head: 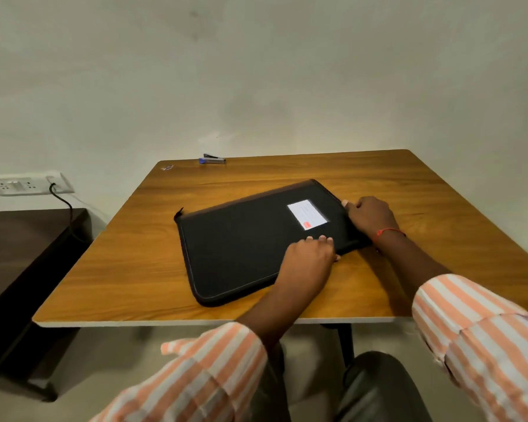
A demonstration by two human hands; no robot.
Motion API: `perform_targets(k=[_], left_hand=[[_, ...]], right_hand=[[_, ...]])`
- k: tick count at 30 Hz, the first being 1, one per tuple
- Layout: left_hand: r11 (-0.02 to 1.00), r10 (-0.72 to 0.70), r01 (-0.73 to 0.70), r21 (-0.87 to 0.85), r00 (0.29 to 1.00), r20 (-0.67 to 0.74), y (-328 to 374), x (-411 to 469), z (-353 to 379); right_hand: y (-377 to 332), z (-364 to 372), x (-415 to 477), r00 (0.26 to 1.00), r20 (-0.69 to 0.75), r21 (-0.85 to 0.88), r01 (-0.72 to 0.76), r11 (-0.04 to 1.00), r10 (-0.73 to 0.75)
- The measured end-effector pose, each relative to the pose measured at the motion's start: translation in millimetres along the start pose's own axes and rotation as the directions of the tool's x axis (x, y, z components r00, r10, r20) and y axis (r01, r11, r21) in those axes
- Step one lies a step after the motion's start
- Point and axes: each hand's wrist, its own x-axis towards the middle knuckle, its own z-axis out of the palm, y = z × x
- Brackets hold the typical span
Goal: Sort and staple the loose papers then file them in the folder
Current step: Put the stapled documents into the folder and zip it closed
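Observation:
A black zippered folder (241,242) with a white label (307,214) lies closed and slanted in the middle of the wooden table (134,263). My left hand (307,258) rests on its near right edge, fingertips on the cover and thumb at the rim. At the folder's right edge, my right hand (371,216) has its fingers curled round the zipper side. A blue and silver stapler (212,160) lies at the table's far edge, well away from both hands. No loose papers are in view.
A dark low table (19,254) stands to the left, below a wall socket panel (28,184) with a black cable (63,205) plugged in. A small scrap (167,168) sits at the table's far left corner. The wall rises right behind the table.

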Motion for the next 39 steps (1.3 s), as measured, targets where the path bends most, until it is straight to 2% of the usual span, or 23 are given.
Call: perform_targets(k=[1, 3, 5, 7, 9, 11, 15, 18, 20, 22, 24, 26, 29, 31, 39], left_hand=[[0.996, -0.008, 0.008, -0.094, 1.0, 0.001, 5.2, 13.8, -1.5], [0.933, 0.034, 0.005, -0.359, 0.994, 0.101, 7.4, 35.5, -13.2], [0.898, 0.116, -0.023, -0.44, 0.976, 0.185, -7.0, 47.0, -30.0], [0.92, 0.022, 0.052, -0.388, 0.983, 0.183, -38.9, 47.8, -42.4], [0.962, -0.141, 0.176, -0.207, 0.974, 0.177, -87.8, 38.6, -40.8], [0.956, -0.279, 0.292, -0.032, 0.937, 0.209, -137.7, 17.1, -32.5], [0.892, -0.443, 0.451, 0.016, 0.868, 0.224, -167.1, -10.9, -20.3], [0.884, -0.46, 0.46, 0.08, 0.827, 0.323, -148.3, -9.2, -25.3], [0.912, -0.411, 0.389, 0.134, 0.847, 0.338, -146.9, -13.8, -32.1], [0.929, -0.369, 0.341, 0.143, 0.882, 0.292, -158.2, -19.8, -39.8], [0.906, -0.421, 0.421, 0.038, 0.891, 0.168, -172.8, -21.6, -41.1], [0.88, -0.465, 0.47, -0.064, 0.881, 0.086, -177.5, -19.1, -32.6], [0.903, -0.42, 0.43, -0.026, 0.892, 0.167, -175.2, -16.6, -17.8], [0.89, -0.449, 0.456, 0.017, 0.868, 0.21, -177.0, -17.7, -15.3], [0.778, -0.619, 0.628, 0.008, 0.765, 0.178, -239.4, -50.0, -31.6]], right_hand=[[5.3, -2.9, -9.1, 0.999, -0.029, -0.031, -0.023, 0.999, 0.022], [14.7, -9.5, -31.0, 0.989, -0.123, -0.084, -0.087, 0.993, 0.077], [18.1, -14.3, -53.6, 0.978, -0.176, -0.086, -0.128, 0.988, 0.111], [12.1, -13.4, -69.5, 0.99, -0.1, -0.103, -0.106, 0.989, 0.096], [-0.8, -5.4, -77.4, 0.996, 0.037, -0.1, -0.081, 0.992, 0.085], [-16.3, 5.3, -81.9, 0.986, 0.134, -0.069, -0.086, 0.994, 0.095], [-42.2, 18.9, -69.3, 0.978, 0.152, 0.029, -0.149, 0.988, 0.143], [-52.7, 19.0, -51.4, 0.982, 0.037, 0.133, -0.19, 0.973, 0.186], [-55.8, 22.0, -50.3, 0.982, -0.023, 0.259, -0.174, 0.95, 0.186], [-59.5, 33.8, -61.6, 0.997, 0.027, 0.313, -0.08, 0.946, 0.076], [-63.7, 50.9, -76.2, 0.992, 0.124, 0.178, -0.002, 0.984, -0.021], [-66.6, 62.2, -84.4, 0.983, 0.181, 0.033, 0.019, 0.999, -0.025], [-79.9, 68.6, -80.3, 0.979, 0.201, 0.003, 0.022, 1.0, -0.022], [-88.2, 72.3, -74.2, 0.975, 0.222, 0.0, 0.035, 0.999, -0.034], [-161.0, 118.2, -63.0, 0.931, 0.326, 0.027, 0.162, 0.986, -0.162]])
